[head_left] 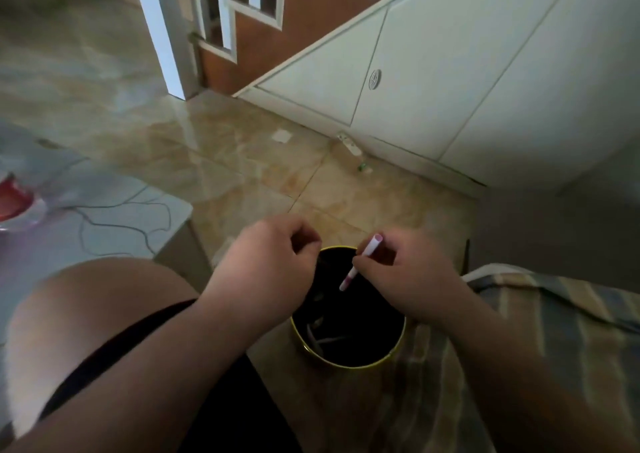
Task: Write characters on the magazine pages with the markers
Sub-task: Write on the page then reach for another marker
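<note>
Here, marker [370,247] pinched between right fingers [378,269], above tin [346,366].

The floor tiles [263,175] look glossy and marbled, the cabinet doors [433,81] smooth matt white, the striped cloth [561,331] soft, and the marker [360,262] smooth plastic.

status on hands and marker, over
Right hand pinches white-pink marker above the can. Left hand curled at can rim, grip unclear. Magazine not in view; nothing between hands and can.
</note>
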The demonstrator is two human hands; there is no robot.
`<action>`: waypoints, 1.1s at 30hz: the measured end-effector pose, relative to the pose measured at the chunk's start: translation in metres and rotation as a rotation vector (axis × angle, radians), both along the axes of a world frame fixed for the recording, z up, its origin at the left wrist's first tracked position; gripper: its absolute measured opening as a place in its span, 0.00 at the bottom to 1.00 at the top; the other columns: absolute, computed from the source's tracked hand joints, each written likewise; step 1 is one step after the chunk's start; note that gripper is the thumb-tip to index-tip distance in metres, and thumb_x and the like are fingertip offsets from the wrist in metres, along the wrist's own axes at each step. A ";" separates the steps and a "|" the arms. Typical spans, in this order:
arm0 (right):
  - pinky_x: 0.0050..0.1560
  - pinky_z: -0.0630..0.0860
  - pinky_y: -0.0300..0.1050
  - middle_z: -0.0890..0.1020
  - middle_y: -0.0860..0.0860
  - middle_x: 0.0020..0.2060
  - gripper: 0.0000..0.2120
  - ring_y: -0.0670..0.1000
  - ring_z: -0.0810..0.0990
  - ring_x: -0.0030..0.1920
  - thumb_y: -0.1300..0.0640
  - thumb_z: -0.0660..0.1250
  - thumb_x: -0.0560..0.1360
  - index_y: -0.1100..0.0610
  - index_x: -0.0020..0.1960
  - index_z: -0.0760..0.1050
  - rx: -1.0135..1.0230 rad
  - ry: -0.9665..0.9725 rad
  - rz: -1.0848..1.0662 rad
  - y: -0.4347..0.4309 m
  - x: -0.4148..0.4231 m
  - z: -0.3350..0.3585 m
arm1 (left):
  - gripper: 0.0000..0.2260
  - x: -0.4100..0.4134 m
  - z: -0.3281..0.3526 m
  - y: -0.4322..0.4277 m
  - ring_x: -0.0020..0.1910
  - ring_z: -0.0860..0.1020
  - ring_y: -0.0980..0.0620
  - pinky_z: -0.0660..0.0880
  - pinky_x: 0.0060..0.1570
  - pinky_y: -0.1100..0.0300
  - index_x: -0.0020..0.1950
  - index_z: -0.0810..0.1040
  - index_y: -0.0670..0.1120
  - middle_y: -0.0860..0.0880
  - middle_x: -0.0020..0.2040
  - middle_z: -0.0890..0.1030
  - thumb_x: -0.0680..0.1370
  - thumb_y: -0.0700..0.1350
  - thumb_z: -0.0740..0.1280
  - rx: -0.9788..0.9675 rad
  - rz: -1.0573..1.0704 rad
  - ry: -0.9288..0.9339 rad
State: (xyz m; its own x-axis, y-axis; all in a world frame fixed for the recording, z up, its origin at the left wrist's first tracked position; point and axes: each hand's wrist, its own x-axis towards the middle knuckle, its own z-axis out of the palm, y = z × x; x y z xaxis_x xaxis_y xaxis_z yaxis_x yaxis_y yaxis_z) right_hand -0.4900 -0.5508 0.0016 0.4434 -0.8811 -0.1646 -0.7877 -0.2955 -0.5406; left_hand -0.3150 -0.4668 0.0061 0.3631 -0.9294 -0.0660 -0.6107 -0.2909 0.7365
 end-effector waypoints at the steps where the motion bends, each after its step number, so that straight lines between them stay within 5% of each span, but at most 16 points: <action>1: 0.42 0.78 0.47 0.81 0.45 0.36 0.06 0.45 0.80 0.40 0.49 0.70 0.76 0.50 0.42 0.79 0.006 0.005 0.000 0.000 -0.003 -0.007 | 0.03 -0.001 -0.002 0.000 0.36 0.77 0.63 0.72 0.35 0.71 0.46 0.82 0.53 0.57 0.37 0.81 0.79 0.49 0.69 0.023 -0.001 -0.005; 4: 0.39 0.72 0.41 0.80 0.42 0.32 0.05 0.41 0.78 0.37 0.51 0.72 0.75 0.49 0.42 0.77 0.005 0.003 0.020 0.000 -0.008 -0.019 | 0.04 0.002 -0.004 0.001 0.36 0.78 0.63 0.72 0.31 0.73 0.44 0.81 0.54 0.58 0.35 0.80 0.79 0.48 0.69 0.049 0.013 0.013; 10: 0.41 0.73 0.40 0.80 0.42 0.37 0.05 0.42 0.79 0.40 0.48 0.73 0.74 0.44 0.44 0.77 0.034 -0.005 0.019 0.002 -0.006 -0.023 | 0.04 0.005 -0.003 0.012 0.37 0.78 0.66 0.73 0.37 0.73 0.43 0.81 0.54 0.58 0.33 0.80 0.78 0.47 0.70 0.036 0.039 0.025; 14: 0.40 0.72 0.39 0.81 0.41 0.39 0.05 0.41 0.79 0.42 0.44 0.71 0.75 0.44 0.46 0.78 0.042 -0.045 0.064 0.012 0.016 -0.012 | 0.04 0.023 0.011 0.032 0.36 0.78 0.64 0.72 0.31 0.70 0.43 0.81 0.55 0.60 0.35 0.81 0.78 0.50 0.70 -0.025 0.105 0.009; 20: 0.34 0.77 0.42 0.82 0.39 0.36 0.06 0.41 0.80 0.33 0.47 0.73 0.73 0.46 0.42 0.78 0.015 -0.266 0.276 0.045 0.099 0.013 | 0.05 0.074 0.036 0.084 0.32 0.78 0.61 0.71 0.34 0.67 0.41 0.80 0.57 0.65 0.33 0.80 0.77 0.49 0.71 -0.113 0.268 -0.046; 23: 0.36 0.79 0.48 0.83 0.43 0.35 0.04 0.45 0.81 0.33 0.49 0.74 0.73 0.46 0.43 0.79 0.035 -0.324 0.418 0.072 0.149 0.029 | 0.05 0.107 0.046 0.135 0.32 0.76 0.62 0.69 0.33 0.72 0.41 0.81 0.53 0.69 0.33 0.78 0.77 0.45 0.71 -0.171 0.370 -0.112; 26: 0.37 0.73 0.41 0.82 0.42 0.33 0.04 0.42 0.79 0.34 0.52 0.75 0.72 0.48 0.42 0.80 -0.009 -0.359 0.582 0.109 0.204 0.049 | 0.05 0.139 0.052 0.208 0.32 0.75 0.64 0.69 0.34 0.71 0.42 0.81 0.52 0.69 0.34 0.77 0.77 0.43 0.71 -0.158 0.500 -0.213; 31: 0.37 0.74 0.43 0.82 0.43 0.31 0.07 0.42 0.78 0.32 0.55 0.76 0.72 0.49 0.39 0.79 -0.007 -0.378 0.923 0.200 0.297 0.070 | 0.05 0.179 0.053 0.349 0.36 0.75 0.66 0.65 0.32 0.71 0.42 0.78 0.56 0.69 0.37 0.77 0.78 0.48 0.68 -0.024 0.762 -0.310; 33: 0.35 0.73 0.36 0.82 0.44 0.30 0.06 0.41 0.78 0.32 0.54 0.76 0.72 0.50 0.38 0.80 -0.011 -0.338 1.033 0.241 0.331 0.070 | 0.05 0.194 0.052 0.395 0.34 0.74 0.64 0.67 0.35 0.68 0.43 0.79 0.56 0.62 0.34 0.77 0.78 0.48 0.68 0.050 0.851 -0.334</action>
